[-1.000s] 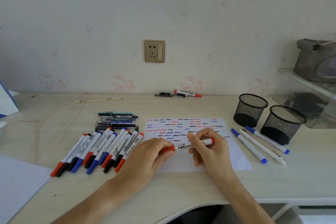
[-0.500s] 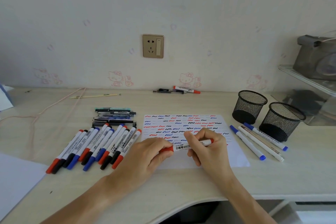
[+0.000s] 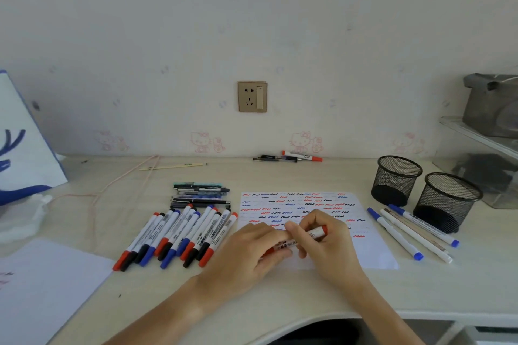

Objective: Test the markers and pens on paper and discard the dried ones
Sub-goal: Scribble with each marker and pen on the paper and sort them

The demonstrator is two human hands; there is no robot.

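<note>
Left hand: curled, fingers gripping the red marker's 8 o'clock end.
Right hand: fingers pinching its 2 o'clock half.
Marker: slanted, above the paper on the desk.

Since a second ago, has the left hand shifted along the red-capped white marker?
Yes: the left hand slid right along the red-capped white marker, toward the right hand.

Soft, even daylight; faint shadows; slightly hazy overall; wide-angle bending at the edges
</note>
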